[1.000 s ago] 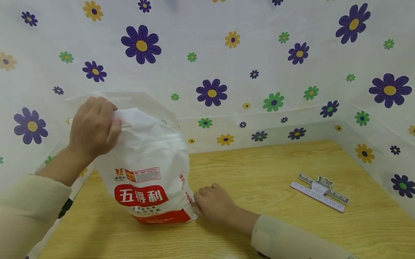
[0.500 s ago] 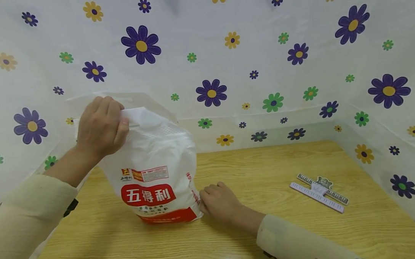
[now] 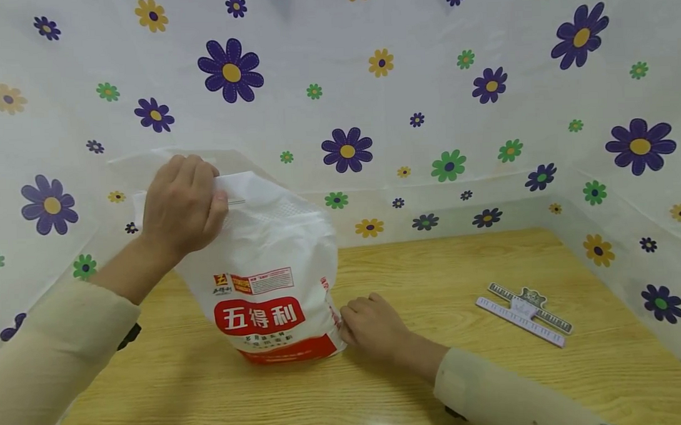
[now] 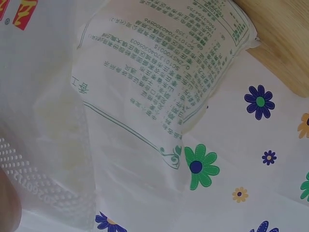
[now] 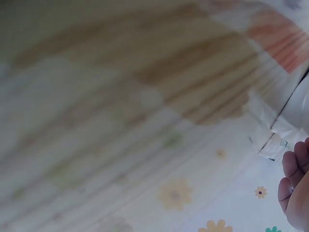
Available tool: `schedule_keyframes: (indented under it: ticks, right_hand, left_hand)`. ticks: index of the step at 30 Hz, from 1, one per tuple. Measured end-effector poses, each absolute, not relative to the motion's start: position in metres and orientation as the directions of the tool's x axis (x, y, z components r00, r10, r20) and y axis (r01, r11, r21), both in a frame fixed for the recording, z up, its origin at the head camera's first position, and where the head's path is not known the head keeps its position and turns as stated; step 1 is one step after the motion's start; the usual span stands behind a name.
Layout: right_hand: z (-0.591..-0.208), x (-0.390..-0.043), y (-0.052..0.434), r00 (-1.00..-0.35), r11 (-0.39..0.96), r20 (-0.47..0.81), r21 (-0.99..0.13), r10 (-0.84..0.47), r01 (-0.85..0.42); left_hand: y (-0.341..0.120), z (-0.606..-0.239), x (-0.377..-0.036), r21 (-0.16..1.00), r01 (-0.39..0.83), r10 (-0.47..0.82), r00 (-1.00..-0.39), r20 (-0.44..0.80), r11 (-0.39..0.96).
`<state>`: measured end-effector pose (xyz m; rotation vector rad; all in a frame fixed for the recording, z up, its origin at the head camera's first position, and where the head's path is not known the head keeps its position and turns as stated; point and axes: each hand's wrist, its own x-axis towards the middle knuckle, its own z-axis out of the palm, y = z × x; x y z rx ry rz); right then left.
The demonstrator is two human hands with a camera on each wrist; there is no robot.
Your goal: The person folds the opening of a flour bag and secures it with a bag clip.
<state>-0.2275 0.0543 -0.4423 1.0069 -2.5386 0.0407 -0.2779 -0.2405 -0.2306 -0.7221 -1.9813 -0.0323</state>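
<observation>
With the left hand [image 3: 184, 205] gripping the bag [image 3: 269, 277] top, the right hand [image 3: 372, 327] should keep its curled fingers pinching the bottom corner firmly.

White plastic bag [image 3: 266, 271] with red label stands upright, top gathered, at nine o'clock on the worktop [image 3: 433, 278].

"五得利", seemingly, on white bag [image 3: 264, 271]
</observation>
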Motion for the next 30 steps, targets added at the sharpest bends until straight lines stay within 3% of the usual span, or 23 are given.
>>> schedule_keyframes:
  ticks: [20, 30]
  right_hand:
    - [-0.446, -0.235, 0.087, -0.653, 0.743, 0.425, 0.074, -0.627, -0.665]
    - [-0.446, -0.235, 0.108, -0.617, 0.731, 0.482, 0.074, -0.622, -0.679]
  left_hand:
    - [-0.207, -0.229, -0.282, -0.291, 0.507, 0.502, -0.350, 0.791, 0.811]
    - [-0.186, -0.229, -0.284, -0.296, 0.525, 0.515, -0.339, 0.788, 0.798]
